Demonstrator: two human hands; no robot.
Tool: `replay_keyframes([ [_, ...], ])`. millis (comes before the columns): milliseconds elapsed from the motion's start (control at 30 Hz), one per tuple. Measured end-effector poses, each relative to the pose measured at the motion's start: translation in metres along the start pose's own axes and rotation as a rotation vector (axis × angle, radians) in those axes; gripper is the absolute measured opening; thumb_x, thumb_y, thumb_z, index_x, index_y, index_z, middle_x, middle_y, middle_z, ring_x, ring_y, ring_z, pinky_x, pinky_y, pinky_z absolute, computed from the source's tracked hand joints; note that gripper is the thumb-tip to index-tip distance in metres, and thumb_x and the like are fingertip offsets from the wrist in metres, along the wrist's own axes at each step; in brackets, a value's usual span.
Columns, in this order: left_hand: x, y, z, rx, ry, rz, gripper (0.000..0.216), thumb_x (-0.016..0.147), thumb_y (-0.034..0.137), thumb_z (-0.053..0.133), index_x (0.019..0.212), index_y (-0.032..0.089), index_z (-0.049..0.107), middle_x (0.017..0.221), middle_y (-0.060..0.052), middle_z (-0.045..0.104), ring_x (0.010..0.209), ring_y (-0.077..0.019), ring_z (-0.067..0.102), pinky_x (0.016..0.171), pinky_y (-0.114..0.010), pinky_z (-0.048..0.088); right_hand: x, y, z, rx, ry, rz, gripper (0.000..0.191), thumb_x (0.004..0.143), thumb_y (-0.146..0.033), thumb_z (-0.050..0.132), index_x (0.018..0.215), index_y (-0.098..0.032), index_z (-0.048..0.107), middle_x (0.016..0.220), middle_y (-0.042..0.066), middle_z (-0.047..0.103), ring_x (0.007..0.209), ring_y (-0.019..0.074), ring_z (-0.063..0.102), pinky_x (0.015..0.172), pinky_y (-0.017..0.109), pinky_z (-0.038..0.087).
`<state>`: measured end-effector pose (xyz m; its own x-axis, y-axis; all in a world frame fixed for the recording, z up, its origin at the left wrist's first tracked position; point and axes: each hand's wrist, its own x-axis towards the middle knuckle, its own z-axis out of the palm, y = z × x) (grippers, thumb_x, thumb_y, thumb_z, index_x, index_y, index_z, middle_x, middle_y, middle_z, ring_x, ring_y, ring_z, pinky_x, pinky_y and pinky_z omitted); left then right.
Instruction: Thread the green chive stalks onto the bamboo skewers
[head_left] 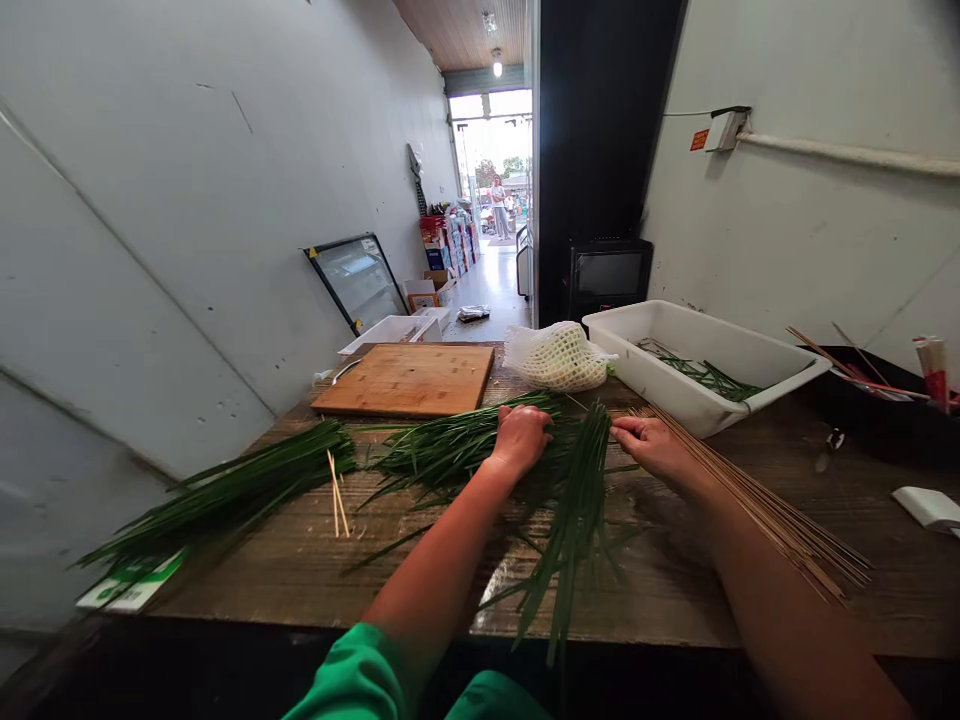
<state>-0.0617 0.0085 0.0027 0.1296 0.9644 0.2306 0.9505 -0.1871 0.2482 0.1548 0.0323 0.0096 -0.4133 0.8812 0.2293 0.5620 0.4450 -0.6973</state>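
My left hand (521, 437) rests curled, palm down, on a pile of long green chive leaves (450, 450) in the middle of the wooden table (300, 560). My right hand (652, 445) is closed on the far end of a bunch of chives (574, 520) that trails toward me over the table's near edge. A long bundle of thin bamboo skewers (765, 505) lies under my right forearm, running back to the right hand.
More chives (225, 495) lie at the left with two loose skewers (337, 495). A wooden cutting board (409, 380), a white mesh-wrapped item (559, 357) and a white tub (701, 350) holding some chives stand at the back. A person (499, 205) stands far down the corridor.
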Motion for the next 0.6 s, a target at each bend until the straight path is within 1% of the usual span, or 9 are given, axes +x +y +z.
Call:
replay_keyframes([
  [100, -0.001, 0.002, 0.000, 0.043, -0.016, 0.015, 0.017, 0.075, 0.019, 0.060, 0.086, 0.021, 0.073, 0.090, -0.011, 0.066, 0.096, -0.0274, 0.054, 0.085, -0.040, 0.032, 0.000, 0.001, 0.001, -0.004, 0.005, -0.003, 0.036, 0.078, -0.038, 0.044, 0.078, -0.014, 0.071, 0.061, 0.001, 0.059, 0.058, 0.0150, 0.049, 0.054, 0.024, 0.036],
  [200, -0.002, 0.007, 0.000, 0.031, -0.010, 0.030, 0.016, 0.076, 0.018, 0.058, 0.082, 0.020, 0.073, 0.087, -0.011, 0.066, 0.095, -0.0278, 0.054, 0.084, -0.040, 0.032, 0.000, 0.000, 0.001, 0.001, -0.007, -0.001, 0.037, 0.078, -0.038, 0.044, 0.077, -0.014, 0.071, 0.063, 0.002, 0.060, 0.059, 0.0154, 0.050, 0.054, 0.025, 0.037],
  [333, -0.001, 0.012, 0.001, -0.052, 0.110, 0.003, 0.017, 0.080, 0.019, 0.053, 0.078, 0.018, 0.071, 0.084, -0.011, 0.068, 0.092, -0.0265, 0.057, 0.086, -0.041, 0.031, -0.001, -0.001, 0.001, 0.008, -0.025, -0.005, 0.036, 0.078, -0.036, 0.043, 0.084, -0.014, 0.072, 0.067, 0.002, 0.063, 0.063, 0.0162, 0.052, 0.058, 0.025, 0.038],
  [400, 0.001, 0.012, 0.003, -0.168, 0.183, -0.046, 0.018, 0.081, 0.021, 0.052, 0.080, 0.018, 0.070, 0.083, -0.009, 0.069, 0.087, -0.0234, 0.059, 0.086, -0.039, 0.033, -0.001, -0.002, 0.001, 0.006, -0.029, -0.009, 0.036, 0.079, -0.035, 0.043, 0.086, -0.014, 0.072, 0.066, 0.002, 0.062, 0.064, 0.0165, 0.053, 0.059, 0.025, 0.038],
  [467, 0.005, 0.010, 0.006, -0.331, 0.241, -0.122, 0.017, 0.081, 0.021, 0.052, 0.084, 0.018, 0.069, 0.084, -0.007, 0.070, 0.081, -0.0201, 0.061, 0.083, -0.035, 0.037, -0.001, -0.002, 0.001, -0.001, -0.031, -0.006, 0.037, 0.079, -0.036, 0.043, 0.086, -0.013, 0.072, 0.060, 0.001, 0.060, 0.063, 0.0167, 0.052, 0.058, 0.025, 0.038],
  [533, 0.009, 0.008, 0.009, -0.509, 0.276, -0.193, 0.018, 0.079, 0.019, 0.055, 0.089, 0.017, 0.068, 0.083, -0.006, 0.071, 0.076, -0.0179, 0.062, 0.077, -0.031, 0.041, -0.001, -0.003, 0.002, -0.002, -0.036, 0.000, 0.038, 0.079, -0.036, 0.043, 0.086, -0.013, 0.072, 0.057, 0.001, 0.057, 0.062, 0.0166, 0.051, 0.056, 0.025, 0.037],
  [600, 0.012, 0.007, 0.011, -0.659, 0.300, -0.227, 0.018, 0.077, 0.017, 0.056, 0.090, 0.016, 0.069, 0.079, -0.006, 0.071, 0.072, -0.0165, 0.062, 0.072, -0.029, 0.043, -0.001, -0.003, 0.002, 0.006, -0.040, -0.006, 0.038, 0.079, -0.037, 0.043, 0.087, -0.013, 0.072, 0.059, 0.001, 0.058, 0.061, 0.0160, 0.050, 0.056, 0.024, 0.037],
])
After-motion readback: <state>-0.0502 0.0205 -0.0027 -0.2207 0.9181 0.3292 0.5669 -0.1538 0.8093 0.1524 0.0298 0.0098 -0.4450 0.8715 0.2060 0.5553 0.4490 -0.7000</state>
